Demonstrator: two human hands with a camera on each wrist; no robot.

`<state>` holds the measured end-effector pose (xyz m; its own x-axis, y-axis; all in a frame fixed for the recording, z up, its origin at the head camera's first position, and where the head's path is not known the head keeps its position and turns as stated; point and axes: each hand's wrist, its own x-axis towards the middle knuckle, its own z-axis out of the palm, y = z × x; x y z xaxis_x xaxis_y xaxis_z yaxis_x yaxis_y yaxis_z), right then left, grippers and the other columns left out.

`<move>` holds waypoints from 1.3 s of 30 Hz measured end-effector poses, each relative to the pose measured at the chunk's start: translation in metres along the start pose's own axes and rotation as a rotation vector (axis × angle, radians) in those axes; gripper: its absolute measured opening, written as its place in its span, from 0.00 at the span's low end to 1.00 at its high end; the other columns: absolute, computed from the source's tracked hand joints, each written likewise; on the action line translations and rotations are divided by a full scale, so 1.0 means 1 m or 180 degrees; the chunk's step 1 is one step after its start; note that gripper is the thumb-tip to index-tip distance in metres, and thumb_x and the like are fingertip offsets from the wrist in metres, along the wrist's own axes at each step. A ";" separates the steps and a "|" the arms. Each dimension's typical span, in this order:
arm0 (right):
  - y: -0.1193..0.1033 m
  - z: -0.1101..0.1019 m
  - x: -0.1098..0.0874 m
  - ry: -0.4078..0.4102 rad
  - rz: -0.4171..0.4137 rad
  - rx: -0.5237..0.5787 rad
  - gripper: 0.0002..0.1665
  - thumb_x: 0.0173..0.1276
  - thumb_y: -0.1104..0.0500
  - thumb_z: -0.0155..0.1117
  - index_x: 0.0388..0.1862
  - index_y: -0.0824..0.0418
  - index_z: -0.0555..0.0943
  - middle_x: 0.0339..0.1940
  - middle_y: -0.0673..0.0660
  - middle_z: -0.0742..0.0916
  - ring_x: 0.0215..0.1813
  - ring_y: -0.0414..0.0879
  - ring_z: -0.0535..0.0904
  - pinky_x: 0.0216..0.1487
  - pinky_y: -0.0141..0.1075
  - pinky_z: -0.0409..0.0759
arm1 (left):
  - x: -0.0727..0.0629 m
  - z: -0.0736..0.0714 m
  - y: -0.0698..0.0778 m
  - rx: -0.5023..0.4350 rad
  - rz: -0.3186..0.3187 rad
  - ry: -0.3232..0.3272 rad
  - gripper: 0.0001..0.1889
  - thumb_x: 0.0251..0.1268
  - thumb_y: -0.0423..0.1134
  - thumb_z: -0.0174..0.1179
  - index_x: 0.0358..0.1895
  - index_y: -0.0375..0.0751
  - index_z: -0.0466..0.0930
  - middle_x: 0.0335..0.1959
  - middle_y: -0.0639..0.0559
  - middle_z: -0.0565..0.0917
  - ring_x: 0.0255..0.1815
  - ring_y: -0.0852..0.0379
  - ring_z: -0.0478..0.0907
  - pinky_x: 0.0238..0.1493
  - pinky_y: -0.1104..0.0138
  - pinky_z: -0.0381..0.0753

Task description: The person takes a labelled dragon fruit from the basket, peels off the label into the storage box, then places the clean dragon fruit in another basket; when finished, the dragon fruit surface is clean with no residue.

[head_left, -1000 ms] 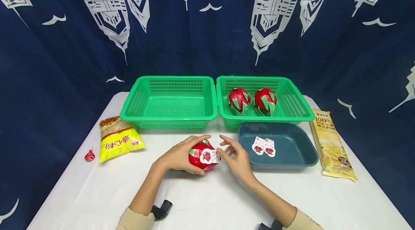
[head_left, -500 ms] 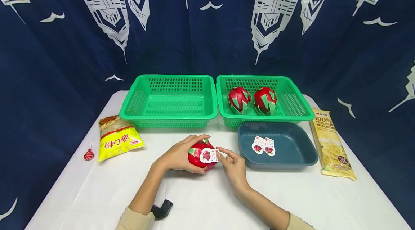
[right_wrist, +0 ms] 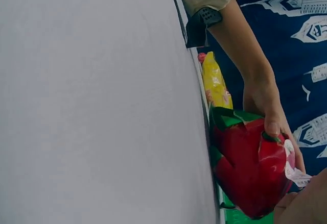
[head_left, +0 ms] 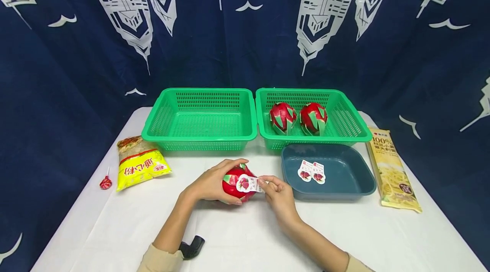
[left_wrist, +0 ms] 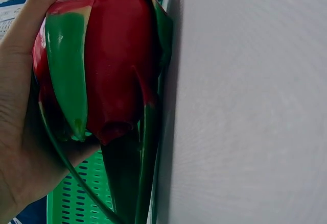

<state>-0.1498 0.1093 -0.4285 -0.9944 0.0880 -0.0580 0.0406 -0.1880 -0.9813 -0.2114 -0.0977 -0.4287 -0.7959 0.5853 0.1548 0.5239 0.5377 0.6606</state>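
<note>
My left hand (head_left: 212,183) grips a red dragon fruit (head_left: 230,189) with green scales on the white table, thumb in front and fingers behind. In the left wrist view, the palm lies along the side of the dragon fruit (left_wrist: 117,55). A white label (head_left: 248,184) with a dragon fruit picture lies against the fruit's upper right. Thumb and fingers of my right hand (head_left: 281,199) pinch the label's right end. From the right wrist view, the label (right_wrist: 291,164) stands off the dragon fruit (right_wrist: 250,168) at the pinched end.
Behind stand two green baskets; the left basket (head_left: 199,139) shows its bare floor, the right basket (head_left: 344,136) holds two dragon fruits (head_left: 283,118). A blue-grey tub (head_left: 344,178) contains two labels (head_left: 318,173). Around are a yellow macaroni bag (head_left: 141,170), a lollipop (head_left: 105,183) and a noodle packet (head_left: 394,174).
My right hand has moved in to the label and now pinches its right end, which is drawn slightly to the right. The left hand keeps its grip on the dragon fruit.
</note>
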 end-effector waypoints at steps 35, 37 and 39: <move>-0.069 -0.216 0.125 -0.1536 -0.0769 -0.3708 0.06 0.64 0.62 0.62 0.32 0.65 0.82 0.11 0.46 0.67 0.15 0.37 0.59 0.20 0.32 0.62 | 0.000 0.001 -0.006 -0.0248 0.0012 0.0059 0.50 0.32 0.58 0.75 0.65 0.77 0.55 0.55 0.68 0.67 0.55 0.62 0.68 0.41 0.67 0.77; -0.063 -0.216 0.127 -0.1398 -0.0911 -0.3871 0.05 0.64 0.61 0.62 0.31 0.63 0.82 0.10 0.45 0.64 0.14 0.38 0.57 0.19 0.32 0.60 | 0.000 0.001 -0.006 -0.0246 0.0008 0.0047 0.50 0.32 0.58 0.75 0.65 0.77 0.55 0.55 0.68 0.67 0.55 0.62 0.67 0.41 0.68 0.77; -0.057 -0.218 0.129 -0.1322 -0.0978 -0.3994 0.04 0.63 0.61 0.62 0.32 0.61 0.82 0.11 0.45 0.64 0.16 0.39 0.58 0.20 0.33 0.61 | 0.000 0.001 -0.006 -0.0255 0.0000 0.0033 0.50 0.32 0.59 0.74 0.65 0.77 0.55 0.55 0.69 0.67 0.55 0.63 0.67 0.41 0.68 0.77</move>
<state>-0.2593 0.3441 -0.4199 -0.9259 -0.3763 0.0320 -0.3476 0.8159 -0.4621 -0.2144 -0.1000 -0.4335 -0.7992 0.5788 0.1620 0.4982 0.4873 0.7172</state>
